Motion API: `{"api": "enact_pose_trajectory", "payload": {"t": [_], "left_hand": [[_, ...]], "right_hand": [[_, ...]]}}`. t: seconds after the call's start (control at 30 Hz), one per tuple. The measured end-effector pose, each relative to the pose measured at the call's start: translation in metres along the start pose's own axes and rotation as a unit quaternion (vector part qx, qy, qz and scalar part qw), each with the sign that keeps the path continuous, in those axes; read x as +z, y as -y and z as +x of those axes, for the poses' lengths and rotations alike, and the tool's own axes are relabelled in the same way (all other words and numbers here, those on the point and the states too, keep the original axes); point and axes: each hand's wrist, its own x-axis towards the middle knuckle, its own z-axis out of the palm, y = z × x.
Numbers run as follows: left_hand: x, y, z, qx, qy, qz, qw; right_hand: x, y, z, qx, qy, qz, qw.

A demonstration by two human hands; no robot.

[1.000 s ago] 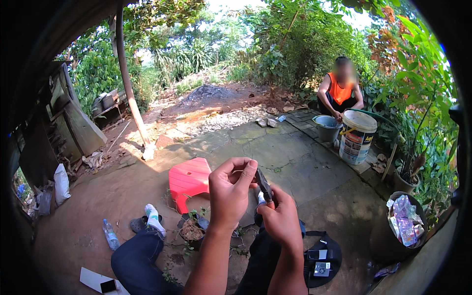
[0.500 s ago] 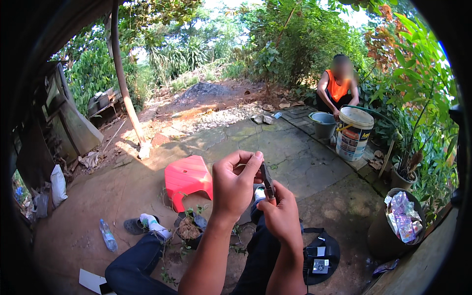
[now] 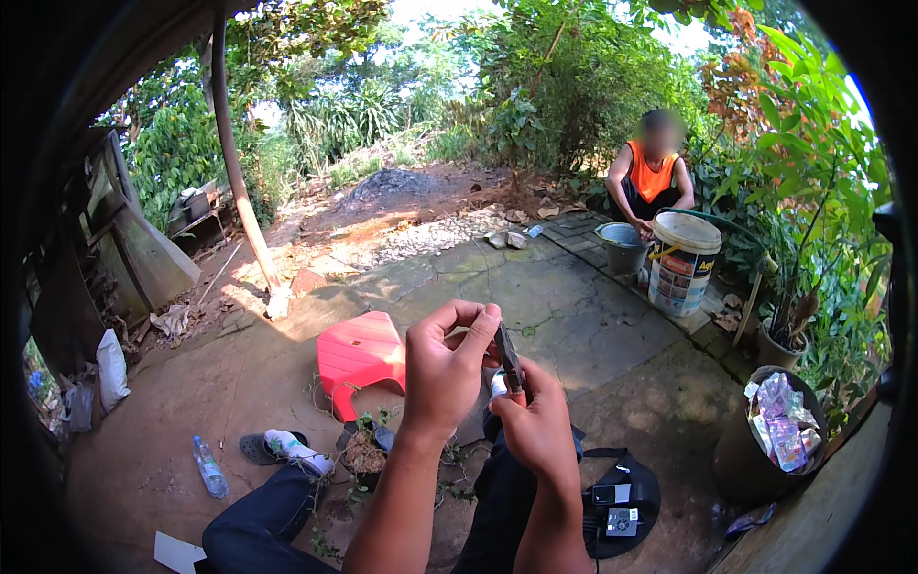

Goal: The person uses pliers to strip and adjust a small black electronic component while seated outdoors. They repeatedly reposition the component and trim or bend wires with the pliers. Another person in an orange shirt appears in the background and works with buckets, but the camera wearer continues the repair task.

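Observation:
My right hand (image 3: pixel 531 421) is closed round the orange grip of dark metal pliers (image 3: pixel 509 359), whose jaws point upward. My left hand (image 3: pixel 449 364) is raised beside it, thumb and fingers pinched at the tip of the jaws; whatever lies in the pinch is too small to make out. Below my hands a plant pot (image 3: pixel 368 450) with soil and straggly green stems sits between my legs. A red plastic stool (image 3: pixel 356 349) stands just beyond it.
A person in an orange top (image 3: pixel 652 177) squats at the back right by a grey bucket (image 3: pixel 626 258) and white pail (image 3: pixel 681 282). Around me lie a bottle (image 3: pixel 210 469) and a black bag with devices (image 3: pixel 641 502). A bin of wrappers (image 3: pixel 765 450) stands right, a wooden post (image 3: pixel 239 182) back left.
Both hands have shifted slightly and stay together on and at the pliers. The view has drifted a little, and the squatting person's arms have moved slightly at the buckets.

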Motion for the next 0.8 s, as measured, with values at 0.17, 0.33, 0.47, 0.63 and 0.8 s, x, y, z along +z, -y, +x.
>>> {"api": "enact_pose_trajectory", "payload": {"t": [0.17, 0.33, 0.47, 0.63, 0.8], "left_hand": [[-0.001, 0.001, 0.001, 0.003, -0.004, 0.003, 1.0], [-0.003, 0.001, 0.006, 0.0, 0.0, 0.018, 1.0], [0.018, 0.003, 0.012, 0.011, 0.014, 0.058, 0.998], [0.048, 0.003, 0.02, 0.035, 0.098, 0.005, 0.995], [0.069, -0.004, 0.029, -0.018, 0.178, 0.029, 0.983]], "right_hand": [[0.003, 0.002, 0.0, -0.009, 0.003, 0.008, 1.0], [0.001, 0.003, 0.001, 0.027, 0.018, -0.019, 0.999], [-0.007, 0.0, 0.002, 0.012, -0.009, 0.003, 1.0], [-0.012, -0.016, 0.008, 0.039, -0.027, 0.152, 0.987], [-0.017, -0.023, 0.007, 0.036, -0.085, 0.142, 0.986]]}}
